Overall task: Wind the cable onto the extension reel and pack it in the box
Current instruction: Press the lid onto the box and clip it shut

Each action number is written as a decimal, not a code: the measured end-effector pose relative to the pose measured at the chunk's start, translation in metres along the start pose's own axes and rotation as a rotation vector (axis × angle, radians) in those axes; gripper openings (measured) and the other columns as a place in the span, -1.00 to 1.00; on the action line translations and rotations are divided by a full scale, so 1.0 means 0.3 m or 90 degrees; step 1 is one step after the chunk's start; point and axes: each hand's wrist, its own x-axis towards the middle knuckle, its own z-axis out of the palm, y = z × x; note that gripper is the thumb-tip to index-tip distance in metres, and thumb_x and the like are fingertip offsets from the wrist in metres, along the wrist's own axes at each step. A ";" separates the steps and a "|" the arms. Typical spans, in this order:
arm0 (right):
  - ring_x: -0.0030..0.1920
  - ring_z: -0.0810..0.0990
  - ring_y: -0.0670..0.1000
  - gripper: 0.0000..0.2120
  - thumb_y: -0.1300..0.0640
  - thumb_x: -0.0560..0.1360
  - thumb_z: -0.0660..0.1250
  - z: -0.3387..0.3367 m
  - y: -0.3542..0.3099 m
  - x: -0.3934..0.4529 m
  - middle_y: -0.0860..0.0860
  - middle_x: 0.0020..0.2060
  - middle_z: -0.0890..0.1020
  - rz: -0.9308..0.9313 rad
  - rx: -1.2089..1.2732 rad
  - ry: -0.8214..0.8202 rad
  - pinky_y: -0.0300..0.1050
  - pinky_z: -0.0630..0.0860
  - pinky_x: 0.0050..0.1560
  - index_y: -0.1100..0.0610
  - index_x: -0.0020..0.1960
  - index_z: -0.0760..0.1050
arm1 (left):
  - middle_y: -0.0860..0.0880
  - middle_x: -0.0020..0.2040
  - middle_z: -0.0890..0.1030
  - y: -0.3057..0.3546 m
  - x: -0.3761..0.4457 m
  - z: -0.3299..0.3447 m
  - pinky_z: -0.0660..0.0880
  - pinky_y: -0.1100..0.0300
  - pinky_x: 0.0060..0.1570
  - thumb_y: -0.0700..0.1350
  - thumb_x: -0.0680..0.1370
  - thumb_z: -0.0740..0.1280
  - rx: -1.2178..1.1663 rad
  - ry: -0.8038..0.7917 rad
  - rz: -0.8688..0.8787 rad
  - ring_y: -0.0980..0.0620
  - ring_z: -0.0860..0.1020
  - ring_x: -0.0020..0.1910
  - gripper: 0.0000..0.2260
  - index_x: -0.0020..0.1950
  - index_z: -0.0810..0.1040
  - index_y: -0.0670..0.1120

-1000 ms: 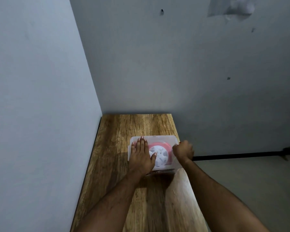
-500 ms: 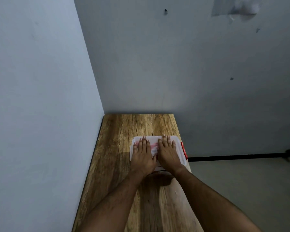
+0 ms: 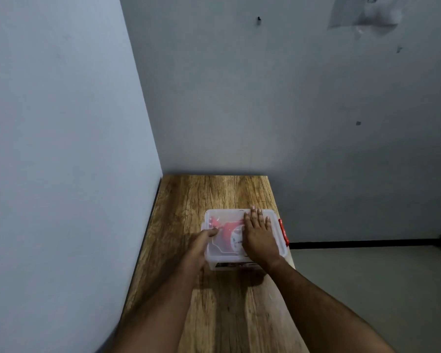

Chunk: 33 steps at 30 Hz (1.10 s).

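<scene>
Right then, your right hand [image 3: 259, 234] lay flat and fully spread on the lid [image 3: 229, 217] of the box [image 3: 239, 263], palm down, fingers straight and pointing away from you, pressing the lid's right half w/o gripping anything. Your left hand [image 3: 201, 244] was at the box's left edge, fingers [image 3: 211, 231] curled over the lid rim approx. at the left latch; whether it actually pinched the latch or only touched it, can't tell, since the hand hid that spot.

The reel [image 3: 227, 229] sat inside the box, showing pink and white through the cloudy lid, betw. your two hands. No loose cable visible outside the box. A red latch [image 3: 283, 231] showed on the box's right side, lying down against the wall. The box stood on the wood table [image 3: 214, 314], toward its right edge, near the far end, table pushed into the wall corner.

Vs. half a sec before: both your hands had been flat on the lid side by side; your left one had since slid off to the left rim and curled. Your right one stayed flat but shifted a bit rightward. A sec before, your right hand had been fisted at the right side where the red latch now shows.
</scene>
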 end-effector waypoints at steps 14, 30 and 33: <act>0.60 -0.14 0.19 -0.22 -0.12 0.52 -0.50 0.007 -0.011 -0.004 0.19 0.59 -0.09 0.009 0.013 0.022 0.11 -0.24 0.54 0.24 0.61 -0.07 | -0.07 0.12 0.58 0.043 -0.030 0.052 0.59 0.10 -0.21 -0.02 0.42 0.58 0.304 0.293 0.210 -0.10 0.62 0.01 -0.40 0.33 0.39 -0.17; 0.60 -0.18 0.20 -0.20 -0.14 0.49 -0.51 -0.002 -0.017 0.005 0.21 0.59 -0.11 0.013 0.002 0.005 0.08 -0.32 0.50 0.23 0.61 -0.12 | -0.14 -0.01 0.69 0.056 -0.052 0.098 0.66 0.06 -0.19 -0.12 0.48 0.52 0.241 0.369 0.229 -0.11 0.68 -0.06 -0.73 0.12 0.60 -0.19; 0.60 -0.20 0.18 -0.22 -0.12 0.49 -0.45 -0.003 -0.017 0.007 0.21 0.60 -0.12 0.016 0.001 0.001 0.09 -0.32 0.52 0.22 0.62 -0.12 | -0.13 -0.08 0.69 0.068 -0.047 0.099 0.66 0.09 -0.28 -0.16 0.47 0.52 0.191 0.381 0.192 -0.08 0.69 -0.15 -0.79 0.04 0.61 -0.19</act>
